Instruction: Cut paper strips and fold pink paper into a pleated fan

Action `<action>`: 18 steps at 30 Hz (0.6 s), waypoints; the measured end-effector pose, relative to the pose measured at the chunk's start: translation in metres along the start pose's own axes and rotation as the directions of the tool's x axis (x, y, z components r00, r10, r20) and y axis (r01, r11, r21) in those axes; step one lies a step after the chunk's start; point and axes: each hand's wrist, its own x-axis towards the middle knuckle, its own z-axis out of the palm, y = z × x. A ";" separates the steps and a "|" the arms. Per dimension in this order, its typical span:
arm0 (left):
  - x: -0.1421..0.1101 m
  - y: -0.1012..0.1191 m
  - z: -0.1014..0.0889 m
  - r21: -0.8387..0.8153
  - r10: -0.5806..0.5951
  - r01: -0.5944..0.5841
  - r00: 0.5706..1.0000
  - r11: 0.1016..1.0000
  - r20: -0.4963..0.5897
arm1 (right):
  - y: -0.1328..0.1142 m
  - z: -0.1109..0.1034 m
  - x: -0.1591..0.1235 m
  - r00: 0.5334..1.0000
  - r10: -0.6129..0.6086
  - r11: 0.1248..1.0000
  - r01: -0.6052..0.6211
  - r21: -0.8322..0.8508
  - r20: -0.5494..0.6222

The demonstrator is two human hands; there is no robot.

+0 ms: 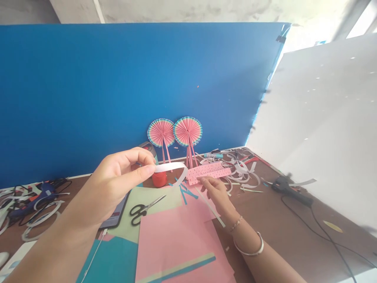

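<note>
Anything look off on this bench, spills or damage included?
Mostly clutter: loose white strips lie tangled at the right rear, and the black glue gun lies on its side with its cord trailing across the table. No spill or damage visible; both pleated fans look intact.

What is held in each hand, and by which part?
Left hand: a white strip, pinched at one end. Right hand: pink patterned paper, held by its near edge.
</note>
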 end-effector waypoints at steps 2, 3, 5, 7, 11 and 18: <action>0.001 0.005 0.004 -0.036 -0.053 0.060 0.984 0.998 0.170 | -0.002 0.003 -0.003 0.943 0.165 0.952 -0.229 0.202 0.289; 0.002 0.007 0.006 -0.045 -0.068 0.080 0.973 0.996 0.221 | -0.001 0.005 -0.004 0.876 0.201 0.904 -0.338 0.261 0.438; 0.003 0.007 0.010 -0.049 -0.062 0.074 0.973 0.996 0.222 | 0.000 0.009 -0.007 0.738 0.203 0.807 -0.498 0.316 0.644; 0.003 0.005 0.013 -0.068 -0.040 0.058 0.971 0.996 0.235 | 0.003 0.012 -0.008 0.677 0.179 0.728 -0.579 0.366 0.714; 0.004 -0.004 0.016 -0.119 -0.026 0.063 0.956 0.991 0.293 | 0.006 0.011 -0.009 0.668 0.158 0.637 -0.632 0.442 0.727; 0.005 -0.006 0.020 -0.112 -0.035 0.073 0.949 0.991 0.315 | 0.005 0.014 -0.011 0.603 0.106 0.640 -0.650 0.410 0.791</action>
